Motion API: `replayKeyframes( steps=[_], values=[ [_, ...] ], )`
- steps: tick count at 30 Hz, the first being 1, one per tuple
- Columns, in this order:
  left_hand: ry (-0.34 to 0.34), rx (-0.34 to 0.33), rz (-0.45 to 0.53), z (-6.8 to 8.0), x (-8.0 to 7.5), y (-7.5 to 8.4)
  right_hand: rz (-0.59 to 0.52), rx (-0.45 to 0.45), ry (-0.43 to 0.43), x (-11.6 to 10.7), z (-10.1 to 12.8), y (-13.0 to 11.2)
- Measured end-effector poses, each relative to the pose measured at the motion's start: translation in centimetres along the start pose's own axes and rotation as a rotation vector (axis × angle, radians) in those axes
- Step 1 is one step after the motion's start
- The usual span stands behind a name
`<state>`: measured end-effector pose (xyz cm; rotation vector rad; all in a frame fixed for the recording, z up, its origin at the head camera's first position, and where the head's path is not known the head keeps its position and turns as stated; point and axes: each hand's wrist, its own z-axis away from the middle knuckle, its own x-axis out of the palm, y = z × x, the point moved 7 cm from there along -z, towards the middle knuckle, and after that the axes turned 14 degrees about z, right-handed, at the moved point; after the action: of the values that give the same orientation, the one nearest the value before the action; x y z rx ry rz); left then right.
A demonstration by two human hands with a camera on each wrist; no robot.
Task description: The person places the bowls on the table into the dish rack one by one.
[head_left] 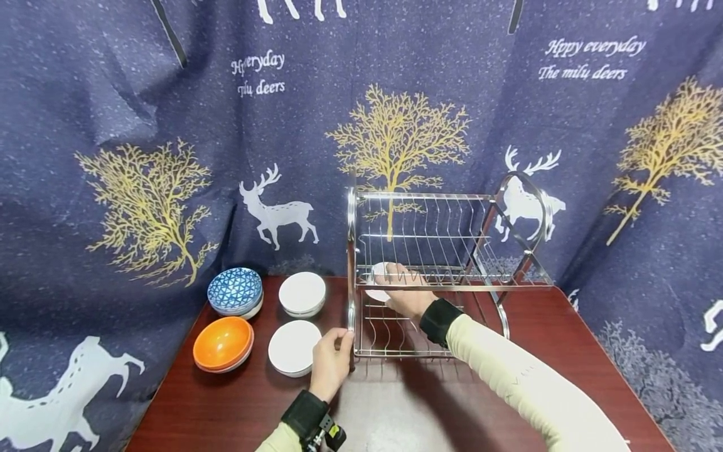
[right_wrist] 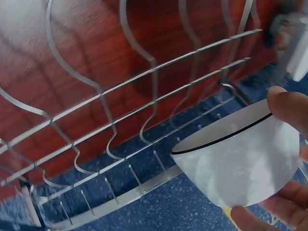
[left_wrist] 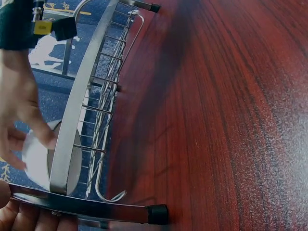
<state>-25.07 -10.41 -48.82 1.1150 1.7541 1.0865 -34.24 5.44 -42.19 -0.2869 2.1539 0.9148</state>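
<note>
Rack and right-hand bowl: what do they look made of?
Rack: shiny metal, probably stainless or chromed steel, from the bright highlights along its frame. Bowl in the right hand: white, smooth, softly glossy, so likely glazed ceramic, though plastic is possible.

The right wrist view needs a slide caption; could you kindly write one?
A right hand holds a dark-rimmed white bowl tilted, close to a wavy-wired metal rack.

Curtain point(head_left: 452, 56), right: "Hppy everyday", "The milu deers" | left: apparently the same words, creased | right sleeve point(head_left: 508, 370): lettering illegible
</note>
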Motion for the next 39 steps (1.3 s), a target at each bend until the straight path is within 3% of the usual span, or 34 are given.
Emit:
replayKeyframes(
  steps=[3, 6, 14, 18, 31, 39],
  values=[
    [-0.003, -0.005, 0.000, 0.0, 0.0, 0.0, 0.064, -0.131, 0.060, 1.6, -0.7, -0.6],
    [-0.005, -0.013, 0.005, 0.0, 0.1, -0.2, 0.171, -0.179, 0.128, 1.9, -0.9, -1.4],
    [-0.011, -0.011, 0.014, 0.1, 0.3, -0.3, 0.165, -0.131, 0.120, 3.4, -0.8, -2.1],
    [-0.005, 0.000, 0.022, 0.2, 0.3, -0.4, 0.255, -0.101, 0.133, 4.0, -0.4, -2.1],
    [0.008, 0.039, 0.022, 0.1, 0.0, -0.4, 0.359, -0.197, 0.071, 4.6, 0.1, -3.3],
    [0.009, 0.054, 0.019, 0.1, -0.1, -0.2, 0.304, -0.173, 0.060, 5.1, 0.2, -3.5]
  ],
)
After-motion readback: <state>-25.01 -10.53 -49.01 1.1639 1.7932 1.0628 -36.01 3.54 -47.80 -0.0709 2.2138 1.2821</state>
